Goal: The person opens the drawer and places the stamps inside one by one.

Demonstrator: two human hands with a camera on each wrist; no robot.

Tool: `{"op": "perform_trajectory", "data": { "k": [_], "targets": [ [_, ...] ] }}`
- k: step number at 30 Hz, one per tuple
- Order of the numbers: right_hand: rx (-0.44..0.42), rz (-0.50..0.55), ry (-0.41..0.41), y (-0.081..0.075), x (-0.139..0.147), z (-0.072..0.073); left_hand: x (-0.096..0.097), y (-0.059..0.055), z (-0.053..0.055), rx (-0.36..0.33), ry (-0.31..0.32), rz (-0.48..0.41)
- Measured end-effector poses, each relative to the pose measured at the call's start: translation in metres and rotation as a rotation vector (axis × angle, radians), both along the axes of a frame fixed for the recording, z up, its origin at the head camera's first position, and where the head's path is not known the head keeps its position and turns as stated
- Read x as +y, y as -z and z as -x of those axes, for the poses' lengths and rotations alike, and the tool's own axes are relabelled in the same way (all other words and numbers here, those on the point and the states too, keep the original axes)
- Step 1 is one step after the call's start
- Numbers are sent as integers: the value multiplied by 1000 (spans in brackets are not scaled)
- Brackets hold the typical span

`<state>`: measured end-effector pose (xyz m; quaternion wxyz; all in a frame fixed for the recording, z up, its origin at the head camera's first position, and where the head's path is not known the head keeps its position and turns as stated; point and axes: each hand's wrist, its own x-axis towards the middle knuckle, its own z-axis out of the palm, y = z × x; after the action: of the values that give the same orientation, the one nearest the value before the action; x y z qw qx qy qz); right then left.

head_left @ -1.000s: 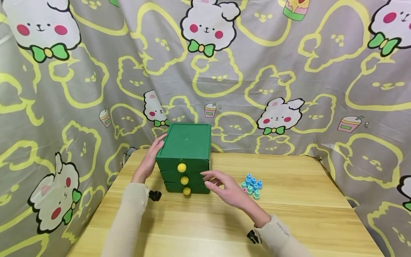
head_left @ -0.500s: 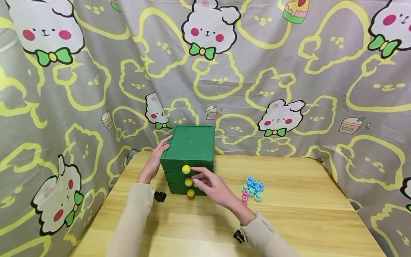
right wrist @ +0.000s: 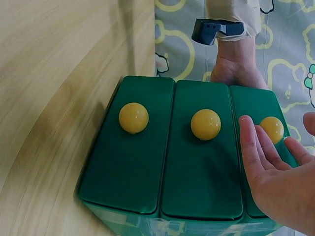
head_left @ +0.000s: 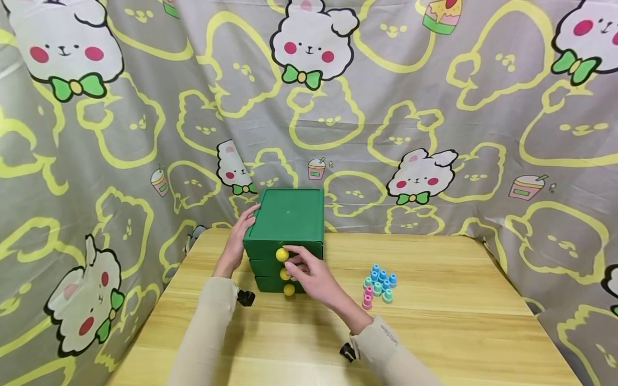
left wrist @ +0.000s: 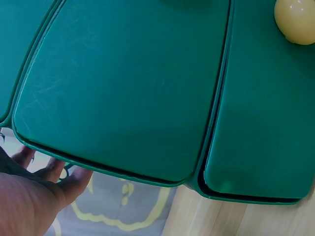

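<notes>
A green drawer cabinet [head_left: 289, 217] with three stacked drawers stands on the table, each drawer front bearing a round yellow knob. My left hand [head_left: 237, 238] rests along the cabinet's left side with its fingers extended; in the left wrist view its fingers [left wrist: 74, 183] lie by the cabinet's edge. At the front, my right hand [head_left: 309, 273] is at the top knob [head_left: 282, 254]. The right wrist view shows the top drawer's knob [right wrist: 271, 129] between the thumb and index finger, with a gap on the thumb's side. All three drawers look closed.
Several small blue, teal and pink plastic cone-shaped pieces [head_left: 379, 284] stand grouped to the cabinet's right. The wooden table [head_left: 458, 321] reaches back to a grey curtain [head_left: 338, 123] printed with cartoon rabbits.
My right hand has moved left from the cabinet's right front corner to the top knob. The left hand stays on the cabinet's side. The pink pieces have come fully into sight.
</notes>
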<state>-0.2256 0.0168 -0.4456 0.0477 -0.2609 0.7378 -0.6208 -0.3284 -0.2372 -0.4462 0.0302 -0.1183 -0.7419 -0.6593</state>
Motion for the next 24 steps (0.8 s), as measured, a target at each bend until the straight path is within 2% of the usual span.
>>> {"op": "perform_trajectory", "data": {
  "k": [6, 11, 12, 15, 24],
  "targets": [
    [24, -27, 34, 3, -6, 1, 1, -1, -4, -3, 14, -5],
    [34, -15, 68, 3, -10, 1, 0, 1, -4, 9, 13, -1],
    [38, -12, 77, 3, -12, 1, 0, 4, -1, 16, 10, 1],
    [53, 1, 106, 6, -15, 3, -1, 3, -2, 12, 13, -5],
    [72, 111, 177, 16, -24, 10, 0, -4, -6, -24, 38, -15]
  ]
}}
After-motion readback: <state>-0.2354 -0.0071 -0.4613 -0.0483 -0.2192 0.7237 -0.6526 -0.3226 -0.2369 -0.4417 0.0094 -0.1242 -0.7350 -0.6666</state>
